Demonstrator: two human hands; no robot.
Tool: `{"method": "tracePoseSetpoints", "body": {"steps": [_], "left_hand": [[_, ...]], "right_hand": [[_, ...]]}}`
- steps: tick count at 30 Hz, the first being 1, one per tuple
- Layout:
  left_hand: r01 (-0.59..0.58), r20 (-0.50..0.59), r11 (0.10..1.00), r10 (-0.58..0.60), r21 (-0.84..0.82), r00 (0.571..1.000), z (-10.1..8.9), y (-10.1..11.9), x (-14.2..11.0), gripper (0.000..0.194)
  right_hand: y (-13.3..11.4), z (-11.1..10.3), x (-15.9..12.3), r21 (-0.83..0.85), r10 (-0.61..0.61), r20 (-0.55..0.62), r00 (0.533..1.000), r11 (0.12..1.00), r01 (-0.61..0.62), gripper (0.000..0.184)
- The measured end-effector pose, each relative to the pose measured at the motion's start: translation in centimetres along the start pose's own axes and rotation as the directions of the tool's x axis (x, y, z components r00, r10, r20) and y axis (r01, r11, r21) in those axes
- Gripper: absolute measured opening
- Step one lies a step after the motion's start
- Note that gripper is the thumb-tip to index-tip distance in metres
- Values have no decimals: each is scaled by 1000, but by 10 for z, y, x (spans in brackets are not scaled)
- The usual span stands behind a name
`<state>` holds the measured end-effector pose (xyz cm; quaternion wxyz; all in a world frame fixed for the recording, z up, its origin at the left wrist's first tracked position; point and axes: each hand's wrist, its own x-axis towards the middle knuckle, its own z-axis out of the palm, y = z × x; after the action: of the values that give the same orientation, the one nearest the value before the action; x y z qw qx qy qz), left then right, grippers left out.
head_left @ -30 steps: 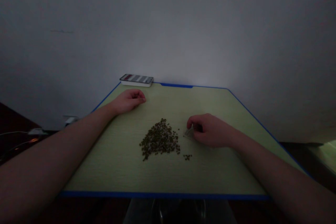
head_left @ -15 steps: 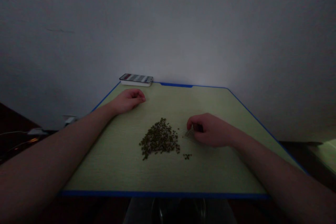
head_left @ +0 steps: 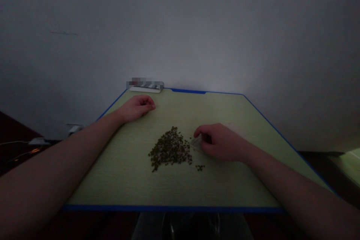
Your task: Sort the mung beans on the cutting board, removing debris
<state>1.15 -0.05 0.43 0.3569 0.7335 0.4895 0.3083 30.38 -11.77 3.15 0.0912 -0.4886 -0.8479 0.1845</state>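
Right hand (head_left: 221,142) shifted closer to seed pile (head_left: 169,149), pinching clear plastic packet (head_left: 197,143)

The camera rides on the person's head, above the green-topped table (head_left: 112,180), tipped forward and down and facing the far wall (head_left: 180,26). From up there it looks fairly close onto the left hand (head_left: 137,107) and the right hand (head_left: 221,142), which sit around the middle of the frame. The wide lens bends the table's edges a little, and the light is dim, so fine detail is probably lost.
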Motion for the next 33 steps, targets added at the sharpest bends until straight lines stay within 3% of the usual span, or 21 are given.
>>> {"method": "tracePoseSetpoints", "body": {"steps": [8, 13, 20, 28, 33], "left_hand": [[-5, 3, 1000, 5, 3, 1000, 0, -1, 0, 17], [-6, 8, 1000, 6, -2, 1000, -1, -2, 1, 17], [2, 0, 1000, -2, 11, 1000, 0, 1, -1, 19], [-1, -7, 1000, 1, 11, 1000, 0, 1, -1, 19], [11, -11, 1000, -11, 23, 1000, 1, 5, -3, 19]], "right_hand": [[11, -6, 2, -54, 125, -70, 990, 990, -129, 25], [11, -4, 3, 1, 121, -25, 992, 993, -121, 26], [11, 0, 7, -81, 116, -138, 984, 989, -127, 30], [39, -23, 8, -179, 295, -129, 947, 932, -315, 22], [57, -42, 4, -180, 360, -67, 931, 913, -366, 21]]}}
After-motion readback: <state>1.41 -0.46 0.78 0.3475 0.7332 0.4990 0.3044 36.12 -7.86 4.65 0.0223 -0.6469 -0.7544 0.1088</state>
